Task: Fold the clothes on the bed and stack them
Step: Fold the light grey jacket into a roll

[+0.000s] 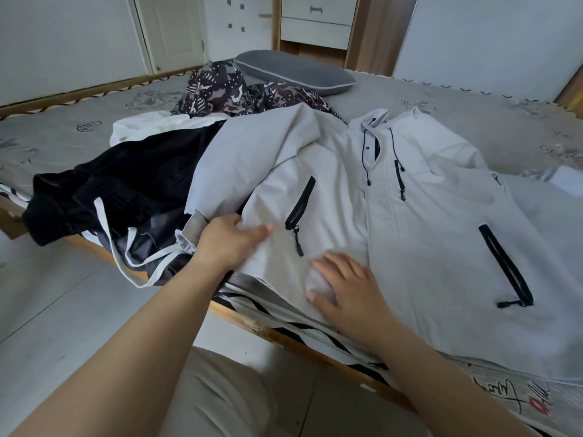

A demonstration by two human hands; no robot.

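Two black zip pockets and dark drawcords are seen on pale grey jacket (pixel 419 197), spread front-up on bed (pixel 473 121); left hand (pixel 232 236) pinches its sleeve edge, right hand (pixel 344 285) pressed flat, fingers straight.

— What sort of room is it?
— A bedroom with pale walls (pixel 56 42) and a white door (pixel 172 29) at the back left.
— And the furniture?
— A wooden-framed bed (pixel 315 343) under a grey patterned mattress cover (pixel 441 105), with a grey pillow (pixel 293 72) near the far edge. Behind it stands a wooden unit with white drawers (pixel 317 18).
— The floor?
— Light grey tiles (pixel 47 298), softly lit.
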